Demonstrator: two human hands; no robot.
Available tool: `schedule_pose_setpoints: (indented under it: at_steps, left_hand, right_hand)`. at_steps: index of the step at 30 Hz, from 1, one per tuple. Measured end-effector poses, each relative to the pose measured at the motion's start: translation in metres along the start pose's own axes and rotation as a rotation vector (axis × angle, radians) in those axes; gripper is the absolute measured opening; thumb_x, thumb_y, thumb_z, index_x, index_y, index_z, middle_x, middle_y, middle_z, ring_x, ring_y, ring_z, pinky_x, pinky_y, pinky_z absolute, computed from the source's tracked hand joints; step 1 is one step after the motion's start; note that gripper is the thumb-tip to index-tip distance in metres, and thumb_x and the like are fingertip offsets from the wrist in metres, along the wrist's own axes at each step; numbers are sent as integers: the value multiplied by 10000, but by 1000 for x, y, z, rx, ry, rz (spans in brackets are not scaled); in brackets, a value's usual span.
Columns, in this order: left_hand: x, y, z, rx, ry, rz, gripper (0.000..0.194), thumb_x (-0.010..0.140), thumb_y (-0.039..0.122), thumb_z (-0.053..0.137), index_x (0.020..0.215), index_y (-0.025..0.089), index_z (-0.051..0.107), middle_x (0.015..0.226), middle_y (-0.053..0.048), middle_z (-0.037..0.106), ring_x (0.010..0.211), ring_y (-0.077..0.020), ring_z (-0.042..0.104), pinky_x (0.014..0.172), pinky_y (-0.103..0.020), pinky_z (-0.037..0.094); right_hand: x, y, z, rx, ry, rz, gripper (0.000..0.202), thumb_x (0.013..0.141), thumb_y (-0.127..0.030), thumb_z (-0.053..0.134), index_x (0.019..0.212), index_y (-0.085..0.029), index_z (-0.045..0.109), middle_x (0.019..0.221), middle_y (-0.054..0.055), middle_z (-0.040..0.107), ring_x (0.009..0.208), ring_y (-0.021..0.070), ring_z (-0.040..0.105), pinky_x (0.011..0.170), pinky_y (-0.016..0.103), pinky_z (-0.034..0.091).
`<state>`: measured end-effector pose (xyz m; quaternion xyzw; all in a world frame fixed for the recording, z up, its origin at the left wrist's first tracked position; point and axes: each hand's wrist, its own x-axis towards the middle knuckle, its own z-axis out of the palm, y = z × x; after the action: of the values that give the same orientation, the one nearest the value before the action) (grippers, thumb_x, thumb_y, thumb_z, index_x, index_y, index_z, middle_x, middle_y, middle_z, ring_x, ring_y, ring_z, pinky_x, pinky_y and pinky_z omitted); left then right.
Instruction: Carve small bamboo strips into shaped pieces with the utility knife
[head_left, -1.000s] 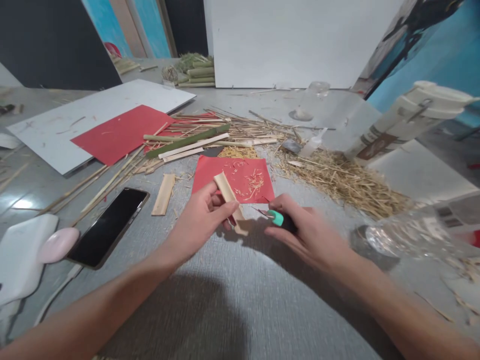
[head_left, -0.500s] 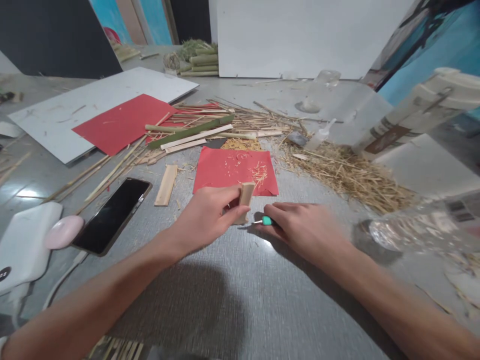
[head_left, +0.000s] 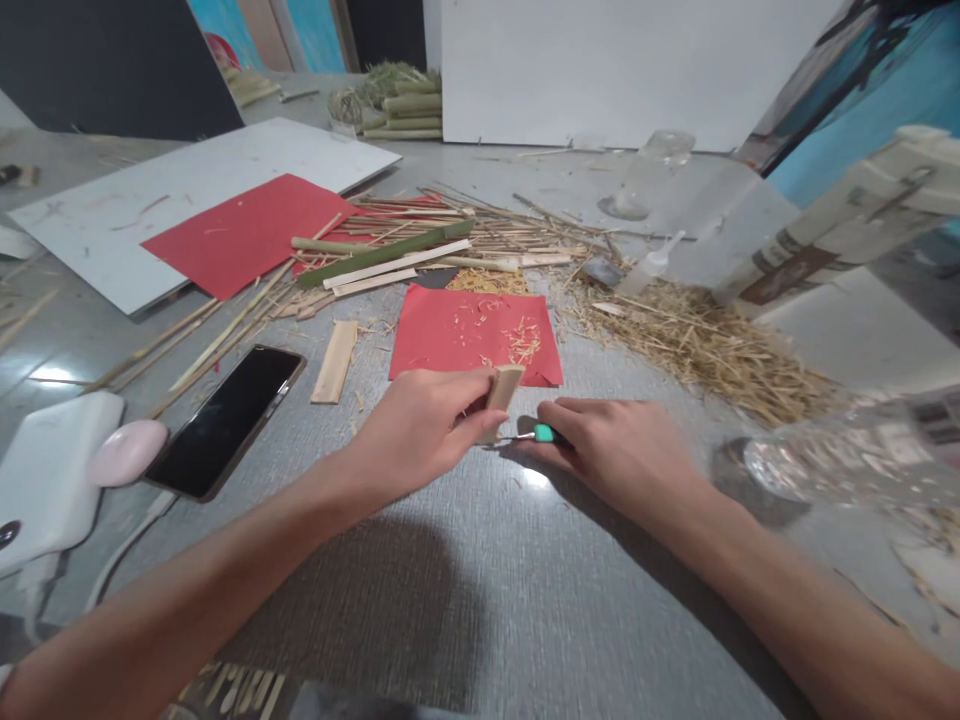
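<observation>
L hand (head_left: 420,425) pinches tilted wood strip (head_left: 508,388), nr R hand (head_left: 619,450).

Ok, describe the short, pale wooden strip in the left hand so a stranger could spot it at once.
On the grey textured table, find the red rectangular paper sheet strewn with pale shavings. Nearer the person, the bare left hand pinches the short, pale wooden strip. A similar strip lies flat beside the black rectangular phone; this one is held tilted.

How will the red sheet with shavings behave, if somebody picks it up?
The red sheet looks paper-thin, so it is probably light and floppy. The shavings seem loose, so they would likely slide off if it tilts.
</observation>
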<state>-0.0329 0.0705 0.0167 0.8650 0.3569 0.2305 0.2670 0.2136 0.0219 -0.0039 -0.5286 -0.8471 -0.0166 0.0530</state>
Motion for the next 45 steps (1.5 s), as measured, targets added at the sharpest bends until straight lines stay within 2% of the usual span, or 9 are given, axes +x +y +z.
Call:
schedule_pose_setpoints:
  at_steps: [6, 20, 24, 32, 37, 42, 45]
  left_hand:
    - [-1, 2, -1, 0, 4, 16, 239, 1026, 270, 657, 806, 189, 606, 695, 22, 627, 625, -136, 533, 613, -284, 345]
    - [-3, 4, -1, 26, 20, 26, 235, 1021, 250, 668, 807, 186, 596, 683, 21, 614, 608, -131, 506, 595, -279, 322]
    - [-4, 6, -1, 57, 10, 48, 218, 1026, 240, 654, 819, 192, 600, 705, 10, 649, 619, -141, 540, 602, -285, 331]
    - [-6, 9, 1, 114, 6, 62, 140, 1039, 226, 630, 905, 194, 653, 745, -2, 691, 644, -157, 596, 605, -292, 339]
    - [-6, 12, 2, 132, -11, 70, 136, 1060, 231, 597, 959, 188, 676, 768, -7, 699, 669, -162, 616, 617, -292, 362]
    - [-5, 19, 7, 217, -3, 106, 164, 1088, 231, 533, 1045, 187, 686, 755, -5, 681, 654, -163, 606, 604, -299, 343]
    - [-5, 22, 9, 242, -5, 96, 161, 1087, 222, 518, 1069, 189, 675, 758, -5, 681, 653, -163, 599, 601, -301, 335]
  right_hand:
    - [0, -2, -3, -12, -63, 37, 714, 1078, -771, 277, 841, -226, 674, 759, 52, 741, 556, 173, 574, 549, 325, 156]
    - [1, -3, -3, -24, -92, 42, 690, 1078, -767, 309, 862, -234, 691, 781, 50, 753, 565, 184, 586, 552, 327, 155]
    - [1, -5, -3, -30, -114, 58, 681, 1078, -764, 336, 859, -230, 699, 769, 65, 755, 546, 176, 561, 555, 340, 153]
    - [3, -4, -2, -24, -146, 47, 620, 1085, -725, 406, 852, -226, 690, 740, 62, 723, 558, 178, 559, 571, 351, 153]
    - [6, -6, -4, -37, -214, 71, 533, 1065, -699, 504, 895, -232, 699, 790, 56, 753, 605, 198, 607, 580, 338, 163]
    - [7, -8, -8, -52, -261, 73, 494, 1073, -684, 501, 998, -249, 723, 832, 55, 779, 628, 216, 645, 580, 337, 162]
    - [7, -8, -7, -65, -246, 63, 517, 1077, -687, 490, 945, -236, 705, 779, 53, 760, 588, 205, 623, 568, 339, 148]
